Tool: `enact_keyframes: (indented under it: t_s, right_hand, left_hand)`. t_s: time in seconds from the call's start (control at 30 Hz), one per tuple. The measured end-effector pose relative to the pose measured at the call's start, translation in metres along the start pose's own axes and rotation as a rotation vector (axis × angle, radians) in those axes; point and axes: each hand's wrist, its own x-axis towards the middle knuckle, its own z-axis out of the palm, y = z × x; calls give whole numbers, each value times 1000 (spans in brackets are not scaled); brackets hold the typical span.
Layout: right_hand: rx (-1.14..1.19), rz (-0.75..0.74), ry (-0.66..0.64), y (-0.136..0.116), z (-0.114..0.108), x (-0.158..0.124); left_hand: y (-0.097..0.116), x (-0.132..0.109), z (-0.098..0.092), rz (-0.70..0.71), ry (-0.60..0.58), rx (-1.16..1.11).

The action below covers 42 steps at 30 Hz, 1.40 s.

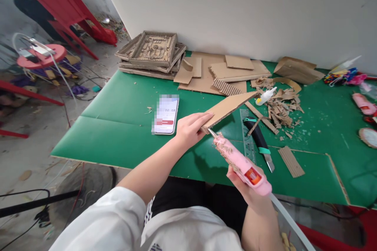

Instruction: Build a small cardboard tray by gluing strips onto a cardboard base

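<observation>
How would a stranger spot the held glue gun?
Face the large green tabletop; find the right hand by its near edge. It grips a pink plastic glue gun; unlike the pink object lying far right, its metal nozzle points at flat brown cardboard.

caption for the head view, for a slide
Left grip on a cardboard piece, right grip on a pink glue gun, its nozzle at the cardboard's edge, above a green table.

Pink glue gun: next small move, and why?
Probably draw the pink glue gun slowly along the cardboard piece's edge: its nozzle sits at or very near one corner, the left hand holds the piece tilted, and the right hand grips the gun.
</observation>
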Motion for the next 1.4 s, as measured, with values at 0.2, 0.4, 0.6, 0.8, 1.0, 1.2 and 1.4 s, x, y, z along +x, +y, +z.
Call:
enact_keyframes:
  t_s: [0.2, 0.4, 0.6, 0.8, 1.0, 1.2, 1.4]
  right_hand:
    - [5, 9, 13, 2, 1, 0]
    - [6, -17, 36, -1, 4, 3]
    - [46, -29, -4, 3, 3, 6]
    - [17, 43, 15, -1, 3, 4]
    - [19, 118, -1, -5, 1, 2]
    - [35, 135, 2, -3, 0, 3]
    - [29, 129, 2, -5, 0, 3]
  left_hand:
    - [1, 3, -1, 10, 4, 6]
    - [1, 2, -1, 5, -3, 4]
    - [1, 2, -1, 7, -6, 4]
    - [0, 1, -1, 12, -5, 13]
    - [0, 1, -1, 13, -7, 8]
    - [1, 2, -1, 16, -5, 2]
    - [1, 1, -1, 16, -4, -2]
